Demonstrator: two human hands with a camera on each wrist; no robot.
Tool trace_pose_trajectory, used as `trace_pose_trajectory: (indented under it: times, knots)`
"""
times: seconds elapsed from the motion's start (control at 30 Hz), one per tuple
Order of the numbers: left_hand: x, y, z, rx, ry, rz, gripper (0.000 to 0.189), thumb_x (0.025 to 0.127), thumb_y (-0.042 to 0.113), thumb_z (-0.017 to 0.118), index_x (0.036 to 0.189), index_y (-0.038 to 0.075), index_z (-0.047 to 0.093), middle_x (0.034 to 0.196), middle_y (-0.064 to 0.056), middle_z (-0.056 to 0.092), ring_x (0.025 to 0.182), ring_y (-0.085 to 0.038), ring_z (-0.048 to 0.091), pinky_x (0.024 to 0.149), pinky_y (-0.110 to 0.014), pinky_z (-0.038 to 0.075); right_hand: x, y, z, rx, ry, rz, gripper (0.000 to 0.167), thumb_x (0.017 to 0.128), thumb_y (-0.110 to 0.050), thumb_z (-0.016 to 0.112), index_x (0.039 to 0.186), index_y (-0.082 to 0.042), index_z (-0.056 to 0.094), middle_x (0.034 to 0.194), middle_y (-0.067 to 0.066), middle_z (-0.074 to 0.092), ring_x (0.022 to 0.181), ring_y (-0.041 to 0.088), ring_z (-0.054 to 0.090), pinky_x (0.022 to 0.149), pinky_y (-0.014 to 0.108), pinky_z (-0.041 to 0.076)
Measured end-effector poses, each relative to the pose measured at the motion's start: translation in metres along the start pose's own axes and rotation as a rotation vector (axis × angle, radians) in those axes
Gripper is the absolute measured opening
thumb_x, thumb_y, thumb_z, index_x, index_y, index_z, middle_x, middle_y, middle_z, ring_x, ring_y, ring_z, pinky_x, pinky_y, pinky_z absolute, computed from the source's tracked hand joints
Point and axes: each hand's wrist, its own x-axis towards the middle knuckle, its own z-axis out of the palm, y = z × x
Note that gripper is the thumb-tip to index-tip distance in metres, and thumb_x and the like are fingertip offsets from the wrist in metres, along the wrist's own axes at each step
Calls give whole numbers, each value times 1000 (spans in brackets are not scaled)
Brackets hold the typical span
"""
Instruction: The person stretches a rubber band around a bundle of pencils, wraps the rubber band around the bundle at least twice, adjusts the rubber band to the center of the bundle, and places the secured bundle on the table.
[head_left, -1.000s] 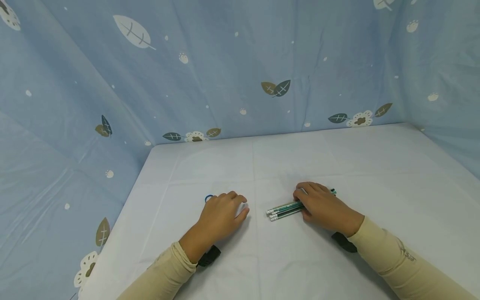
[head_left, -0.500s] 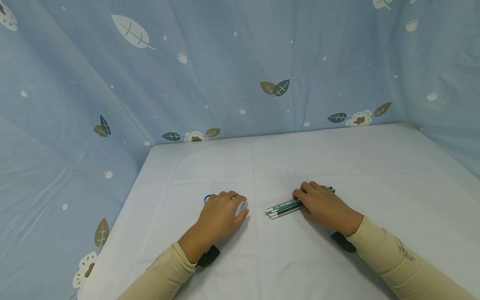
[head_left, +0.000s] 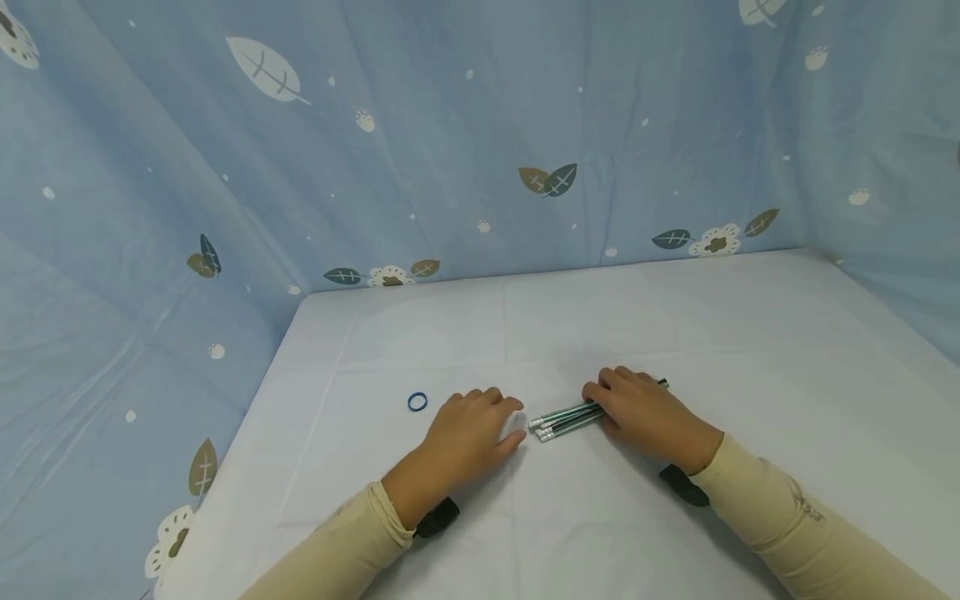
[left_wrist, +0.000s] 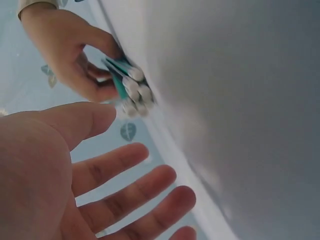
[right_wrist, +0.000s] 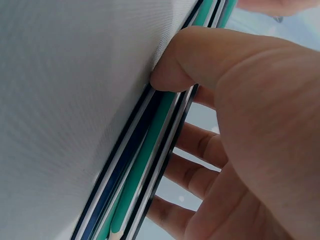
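Observation:
A bundle of green, dark and silver striped pencils (head_left: 568,421) lies over the white cloth, its white eraser ends pointing left. My right hand (head_left: 645,421) grips the bundle around its middle, thumb on the near side and fingers on the far side, as the right wrist view shows with the pencils (right_wrist: 145,155). To the left, my left hand (head_left: 471,437) holds nothing; its fingers and thumb are spread apart, facing the eraser ends (left_wrist: 136,92). Behind the left hand a small blue ring-shaped band (head_left: 417,402) rests on the cloth.
A white cloth (head_left: 420,333) with fold creases covers the table. Blue curtains (head_left: 465,142) printed with leaves and flowers hang behind it and along both sides. Dark straps (head_left: 437,517) sit under the wrists.
My left hand has moved right, toward the eraser ends, uncovering the blue band that it partly hid. My right hand still grips the pencils in nearly the same place.

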Motion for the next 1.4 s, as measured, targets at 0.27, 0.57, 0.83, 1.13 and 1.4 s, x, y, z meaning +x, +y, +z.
trace_pose_trajectory:
  times: [0.27,0.57,0.83,1.13,1.4]
  knots:
    - [13,11,6,17,-50,48,36,97,43,63,122,18,69,101,1,71,81,-15,67,68,-31,51,1,-2,2,10,27,-26,34,75,-2,82,101,-13,64,88,0,60,81,16,56,69,35,51]
    - [17,11,9,-55,-63,44,30,94,39,69,114,17,72,91,3,68,68,-7,54,61,-25,45,4,-4,1,-18,32,-25,30,75,-2,83,98,-11,66,86,1,59,78,15,55,68,34,51]
    - [16,12,9,-81,-69,36,28,93,36,71,114,18,72,94,2,67,71,-8,56,63,-25,47,4,-6,-2,-9,17,-5,28,71,-1,83,92,-10,65,81,-1,55,74,14,51,64,31,48]
    - [17,14,6,-39,-64,65,29,93,38,71,114,18,72,95,2,66,73,-9,59,61,-24,45,2,-4,-1,-11,34,7,30,69,-1,83,90,-10,63,80,-1,52,73,14,48,63,30,46]
    - [18,13,6,-37,-43,83,28,92,37,73,112,18,73,94,2,66,73,-9,60,61,-23,46,3,-3,-1,3,-14,38,38,66,-6,90,91,-10,61,84,-1,52,78,15,48,65,32,46]
